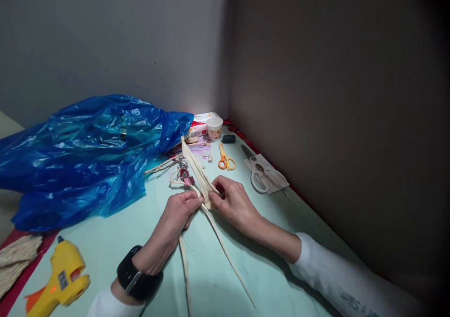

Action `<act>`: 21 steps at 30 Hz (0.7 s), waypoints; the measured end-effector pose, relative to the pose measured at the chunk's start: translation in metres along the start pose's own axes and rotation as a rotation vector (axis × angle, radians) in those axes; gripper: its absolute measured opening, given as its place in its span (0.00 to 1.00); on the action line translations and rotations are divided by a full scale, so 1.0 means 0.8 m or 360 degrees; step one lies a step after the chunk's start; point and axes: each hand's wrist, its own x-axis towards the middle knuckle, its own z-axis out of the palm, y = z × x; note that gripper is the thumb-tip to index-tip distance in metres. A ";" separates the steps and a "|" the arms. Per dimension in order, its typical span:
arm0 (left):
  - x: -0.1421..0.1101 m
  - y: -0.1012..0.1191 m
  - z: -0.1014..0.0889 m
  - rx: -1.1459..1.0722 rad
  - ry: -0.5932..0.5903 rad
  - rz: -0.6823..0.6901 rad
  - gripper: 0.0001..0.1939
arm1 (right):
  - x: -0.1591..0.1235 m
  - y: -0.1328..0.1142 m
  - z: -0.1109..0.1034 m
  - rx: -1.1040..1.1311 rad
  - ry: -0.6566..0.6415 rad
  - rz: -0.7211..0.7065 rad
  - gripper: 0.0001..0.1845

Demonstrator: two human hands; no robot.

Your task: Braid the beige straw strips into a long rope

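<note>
Long pale dried-leaf strips [195, 167] lie across a light green table [211, 270], crossing between my hands. My left hand [179, 214], with a black watch on its wrist, pinches the strips where they cross. My right hand [234, 200] is closed on the same crossing from the right, fingers pressing a folded strip. Loose strip ends trail toward me [225, 251]. A pink binder clip [186, 177] sits just beyond my left hand among curled strips.
A large blue plastic bag [87, 153] fills the left of the table. A yellow glue gun [65, 275] lies at front left. Orange scissors [226, 160], white scissors [262, 174], a paper cup [214, 127] and a small box stand at the back by the wall.
</note>
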 end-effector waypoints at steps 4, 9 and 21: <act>-0.002 0.001 0.000 0.0025 -0.0002 0.0004 0.13 | 0.000 0.000 0.005 -0.0075 0.0040 -0.0003 0.05; -0.003 0.003 0.001 0.0052 0.0014 0.0016 0.11 | -0.003 -0.006 0.007 0.0004 -0.0048 -0.0012 0.03; -0.005 0.005 0.001 0.0036 0.0026 0.0039 0.15 | -0.001 0.007 -0.002 0.0272 -0.0151 0.0085 0.04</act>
